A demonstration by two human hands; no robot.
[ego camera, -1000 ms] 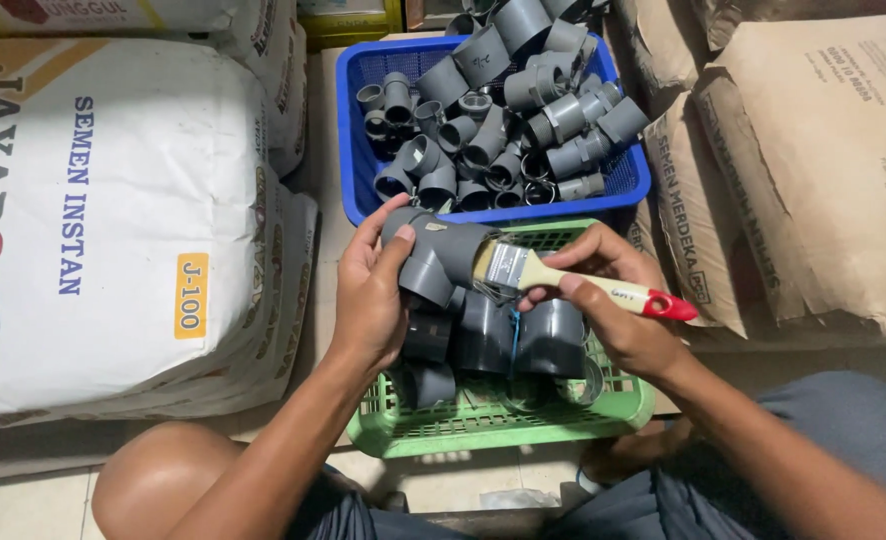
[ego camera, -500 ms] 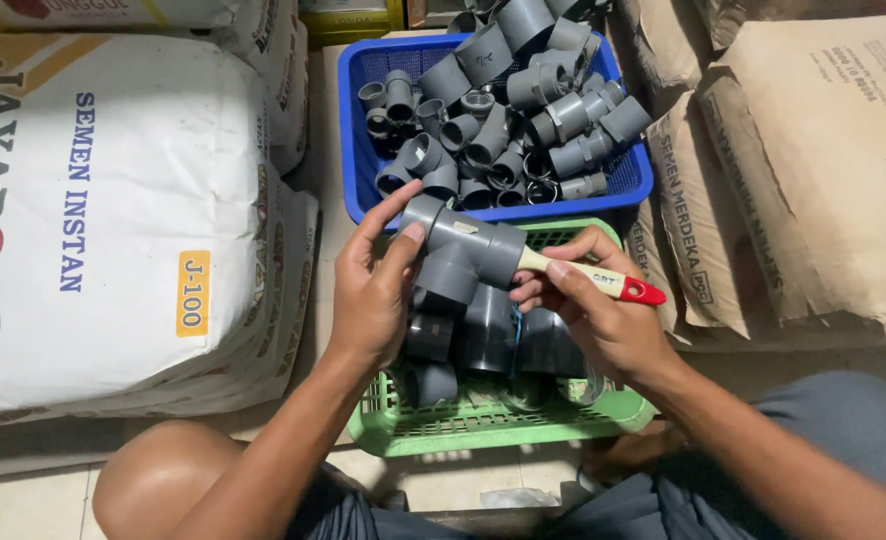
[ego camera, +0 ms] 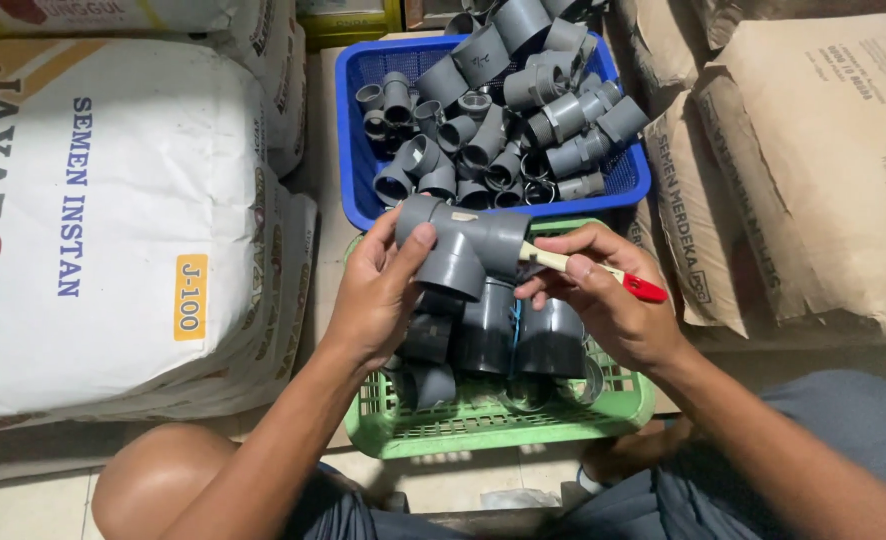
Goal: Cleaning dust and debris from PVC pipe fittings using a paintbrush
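A grey tee fitting (ego camera: pixel 460 252) is clamped in the left hand (ego camera: pixel 378 290); a brush (ego camera: pixel 591 269), pinched by the right hand (ego camera: pixel 608 305), is inserted. Brushing inside judged underway; the fitting must be held steady.

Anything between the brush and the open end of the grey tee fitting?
Nothing visible. The left hand grips the grey tee fitting above the green basket; the right hand holds the brush, its head already inside the fitting's right opening.

Soft, even light is falling from above, leaving the scene moderately bright. Faint shadows are pooling beneath the hands (ego camera: pixel 493 290), inside the green basket (ego camera: pixel 483 425). The white sack (ego camera: pixel 93 230) left of them is glaring slightly. Everything is staying sharp; edges are bowing mildly.
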